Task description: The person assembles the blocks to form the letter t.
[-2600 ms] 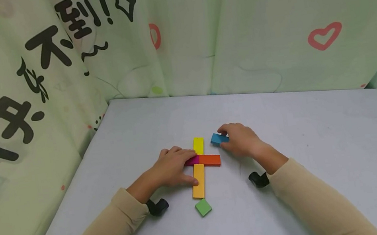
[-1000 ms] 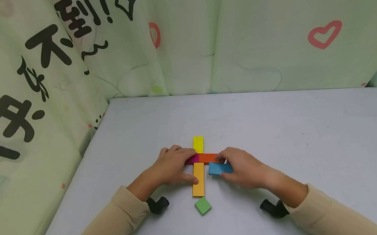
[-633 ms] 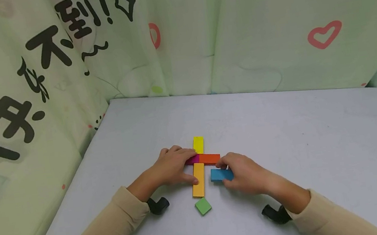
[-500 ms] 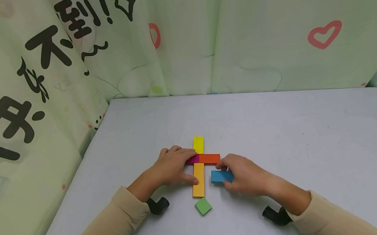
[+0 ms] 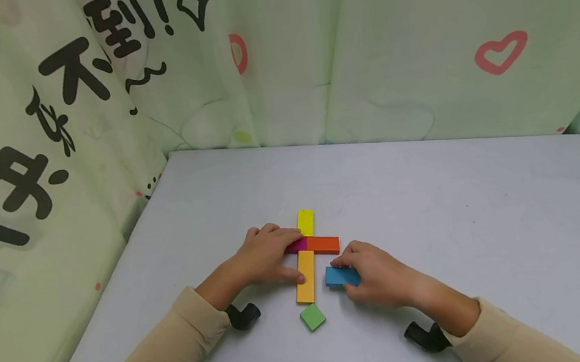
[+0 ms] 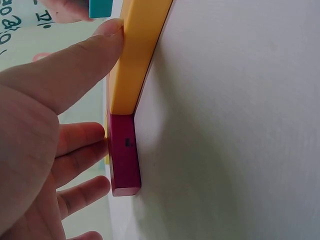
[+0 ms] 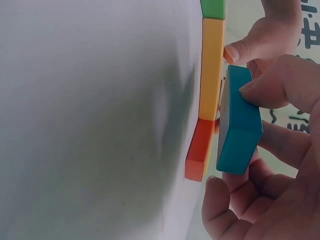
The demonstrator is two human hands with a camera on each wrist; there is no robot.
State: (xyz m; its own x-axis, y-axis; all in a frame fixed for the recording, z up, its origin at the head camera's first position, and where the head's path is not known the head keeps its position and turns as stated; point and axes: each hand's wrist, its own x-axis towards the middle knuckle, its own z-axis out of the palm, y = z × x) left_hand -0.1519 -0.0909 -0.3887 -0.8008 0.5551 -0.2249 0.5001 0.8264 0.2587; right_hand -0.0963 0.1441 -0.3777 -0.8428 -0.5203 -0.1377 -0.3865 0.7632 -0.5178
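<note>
From the head camera, we've got a flat cross of blocks on the table (image 5: 437, 197), and our landmark is its orange bar (image 5: 306, 276). Our right hand (image 5: 378, 272) pinches the blue block (image 5: 340, 275) just right of that bar, below the red block (image 5: 323, 244). The risk as we judge it: nudge the blue block sideways into the bar and the cross skews, or the pinch slips and the block drops crooked. Our left hand (image 5: 266, 257) lies flat left of the bar, fingers across the magenta block (image 5: 296, 245), thumb at the bar's edge. The yellow block (image 5: 305, 222) sits beyond the bar, the green square (image 5: 312, 317) just short of its near end.

Left wrist view: thumb (image 6: 75, 70) pressed against the orange bar (image 6: 137, 55), fingers straight over the magenta block (image 6: 123, 155).

Right wrist view: fingers narrowly curled round the blue block (image 7: 239, 122), lifted off the table beside the orange bar (image 7: 211, 67) and red block (image 7: 198, 150).
</note>
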